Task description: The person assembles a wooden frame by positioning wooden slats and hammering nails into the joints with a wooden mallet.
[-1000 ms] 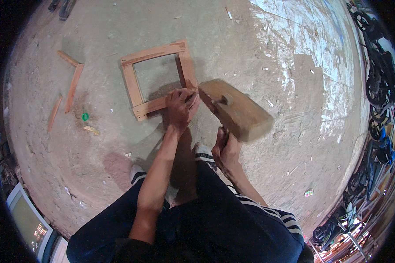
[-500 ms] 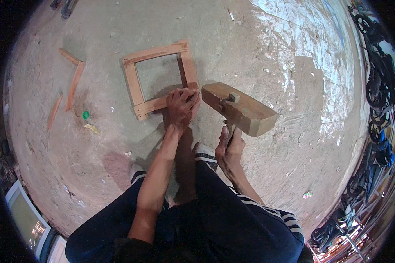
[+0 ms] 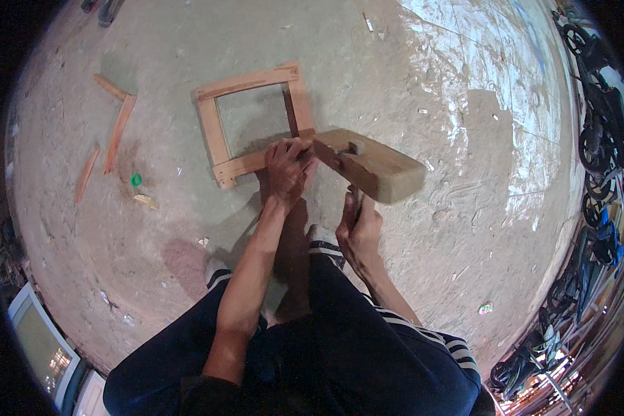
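Wooden frame [image 3: 213, 132] gripped at one corner by the left hand [image 3: 288, 172], mallet [image 3: 381, 166] clasped in the right hand [image 3: 362, 230]. Corner tapping seems underway; a blow needs aiming clear of fingers.

I see this through the left of two wide fisheye cameras side by side on my head, looking down at the floor [image 3: 437, 277], twelve o'clock pointing away from me. My left hand [image 3: 289, 171] sits near the middle toward eleven, my right hand [image 3: 360, 229] toward four, both within arm's reach. My dark trousers [image 3: 381, 360] fill six, closest; edges bend toward the rim.
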`<move>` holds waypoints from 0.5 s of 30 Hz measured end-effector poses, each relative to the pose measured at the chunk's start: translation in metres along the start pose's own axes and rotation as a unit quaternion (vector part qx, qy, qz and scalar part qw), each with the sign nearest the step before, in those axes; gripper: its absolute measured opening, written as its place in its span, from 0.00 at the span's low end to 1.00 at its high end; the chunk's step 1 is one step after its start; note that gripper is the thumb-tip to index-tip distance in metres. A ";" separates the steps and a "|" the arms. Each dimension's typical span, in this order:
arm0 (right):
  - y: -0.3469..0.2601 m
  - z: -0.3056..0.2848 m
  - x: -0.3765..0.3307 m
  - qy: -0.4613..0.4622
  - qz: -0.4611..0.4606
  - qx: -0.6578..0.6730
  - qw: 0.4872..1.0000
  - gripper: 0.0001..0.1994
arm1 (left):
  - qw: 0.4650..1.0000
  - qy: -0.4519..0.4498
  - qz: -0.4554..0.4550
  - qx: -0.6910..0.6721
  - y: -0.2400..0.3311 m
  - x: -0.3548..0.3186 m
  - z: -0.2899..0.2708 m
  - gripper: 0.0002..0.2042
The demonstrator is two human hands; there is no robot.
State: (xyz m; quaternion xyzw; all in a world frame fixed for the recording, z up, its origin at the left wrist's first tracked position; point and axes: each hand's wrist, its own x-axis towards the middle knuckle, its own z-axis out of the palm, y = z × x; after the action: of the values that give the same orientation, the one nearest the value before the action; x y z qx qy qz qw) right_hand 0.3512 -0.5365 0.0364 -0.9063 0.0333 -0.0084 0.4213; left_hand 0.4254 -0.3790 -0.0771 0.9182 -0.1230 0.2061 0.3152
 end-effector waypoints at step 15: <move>0.021 0.010 -0.010 0.039 -0.172 -0.060 0.982 0.12 | 1.000 -0.002 -0.011 0.003 -0.001 -0.003 0.003 0.10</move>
State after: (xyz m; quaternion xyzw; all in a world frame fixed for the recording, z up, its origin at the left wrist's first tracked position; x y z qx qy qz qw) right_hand 0.3403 -0.5416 0.0141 -0.9209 -0.1068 -0.1139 0.3572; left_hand 0.4243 -0.3798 -0.0810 0.9208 -0.1130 0.2018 0.3140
